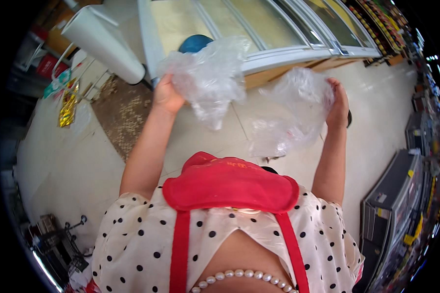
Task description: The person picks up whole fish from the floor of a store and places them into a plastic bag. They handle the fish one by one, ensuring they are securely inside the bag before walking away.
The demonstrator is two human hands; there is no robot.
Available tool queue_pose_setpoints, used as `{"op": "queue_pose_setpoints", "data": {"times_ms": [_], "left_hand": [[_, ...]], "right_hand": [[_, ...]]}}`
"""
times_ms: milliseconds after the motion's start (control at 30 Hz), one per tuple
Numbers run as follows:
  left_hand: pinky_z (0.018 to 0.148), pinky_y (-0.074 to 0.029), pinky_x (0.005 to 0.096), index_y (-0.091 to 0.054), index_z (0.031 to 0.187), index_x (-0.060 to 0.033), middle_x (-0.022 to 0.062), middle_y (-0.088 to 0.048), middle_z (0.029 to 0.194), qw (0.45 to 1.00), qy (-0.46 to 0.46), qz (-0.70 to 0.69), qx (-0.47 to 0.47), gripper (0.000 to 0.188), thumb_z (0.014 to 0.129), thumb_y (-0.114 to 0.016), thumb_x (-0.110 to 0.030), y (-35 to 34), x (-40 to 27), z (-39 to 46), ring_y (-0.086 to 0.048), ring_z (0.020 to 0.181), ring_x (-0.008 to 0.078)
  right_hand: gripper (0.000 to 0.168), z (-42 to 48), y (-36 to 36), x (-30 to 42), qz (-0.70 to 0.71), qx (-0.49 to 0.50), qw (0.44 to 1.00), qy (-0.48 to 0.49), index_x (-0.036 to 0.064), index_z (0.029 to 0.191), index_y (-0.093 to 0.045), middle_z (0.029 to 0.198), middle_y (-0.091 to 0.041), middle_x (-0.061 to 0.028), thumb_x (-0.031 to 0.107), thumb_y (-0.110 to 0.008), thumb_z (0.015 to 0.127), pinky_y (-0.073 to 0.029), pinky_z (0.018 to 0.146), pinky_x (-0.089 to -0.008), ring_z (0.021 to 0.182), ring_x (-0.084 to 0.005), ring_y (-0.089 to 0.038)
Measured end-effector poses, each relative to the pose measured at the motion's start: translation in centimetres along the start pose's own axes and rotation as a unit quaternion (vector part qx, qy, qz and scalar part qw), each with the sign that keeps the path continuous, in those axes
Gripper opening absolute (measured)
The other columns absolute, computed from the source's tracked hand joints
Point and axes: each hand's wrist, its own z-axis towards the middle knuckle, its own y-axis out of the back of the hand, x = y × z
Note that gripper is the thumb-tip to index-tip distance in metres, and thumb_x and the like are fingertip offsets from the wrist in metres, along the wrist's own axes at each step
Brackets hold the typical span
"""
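In the head view my left hand (167, 94) is closed on a crumpled clear plastic bag (214, 78), which spreads out to its right, above the floor. My right hand (338, 104), raised at the right, grips a second piece of crumpled clear plastic (297, 110) that hangs down to its left. Between the two pieces there is a gap where floor tiles show. Part of each hand's fingers is hidden behind the plastic. Beyond the left piece, a blue round object (195, 43) is partly covered by it.
A glass-fronted case with a white frame (278, 55) stands ahead. At the left are a white cylinder (104, 44), a worn brown mat (121, 113) and a rack with gold packaging (69, 106). Grey cabinets (392, 183) stand at the right, a wheeled metal frame (68, 234) at lower left.
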Motion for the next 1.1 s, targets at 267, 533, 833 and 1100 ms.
{"op": "queue_pose_setpoints", "data": {"times_ms": [267, 533, 833, 1100], "left_hand": [[0.098, -0.035, 0.0454, -0.039, 0.126, -0.0019, 0.0118, -0.048, 0.125, 0.994, 0.049, -0.032, 0.096, 0.045, 0.092, -0.034, -0.03, -5.6, 0.0, -0.1, -0.044, 0.116, 0.0263], [0.096, -0.037, 0.0477, -0.038, 0.127, -0.0047, 0.0128, -0.047, 0.125, 0.952, 0.118, 0.112, 0.259, 0.052, 0.082, -0.057, -0.02, -10.5, 2.1, -1.1, -0.044, 0.118, 0.0267], [0.107, -0.018, 0.036, -0.019, 0.139, -0.0005, 0.0174, -0.024, 0.143, 0.866, -0.017, 0.481, 0.139, 0.089, 0.076, -0.068, -0.039, -7.3, 1.5, 0.9, -0.019, 0.134, 0.0265], [0.074, -0.044, 0.0263, -0.057, 0.112, -0.0007, 0.0077, -0.061, 0.095, 0.824, 0.039, 0.543, 0.156, 0.042, 0.081, -0.063, -0.028, -5.8, 5.3, 1.4, -0.056, 0.084, 0.0142]], "right_hand": [[0.071, -3.5, -10.4, -3.9, -0.499, 0.244, 0.831, 0.007, 0.009, 0.133, -0.035, 0.124, -0.049, -0.0166, 0.024, -0.068, 0.072, -0.036, 0.097, -0.038, 0.117, -0.0334, -0.044], [0.057, -1.2, -10.6, -9.5, -0.331, 0.278, 0.897, -0.097, 0.003, 0.127, -0.043, 0.12, -0.052, -0.0171, 0.018, -0.065, 0.077, -0.042, 0.09, -0.0341, 0.107, -0.027, -0.052], [0.046, -2.0, -9.3, -7.2, 0.113, 0.237, 0.931, -0.254, 0.001, 0.125, -0.043, 0.119, -0.052, -0.0132, 0.028, -0.049, 0.088, -0.046, 0.088, -0.0343, 0.103, -0.0216, -0.054], [0.032, -1.7, -6.1, -7.4, 0.09, 0.151, 0.964, -0.202, 0.002, 0.112, -0.054, 0.104, -0.06, -0.0089, 0.024, -0.053, 0.088, -0.048, 0.08, -0.03, 0.09, -0.017, -0.059]]}}
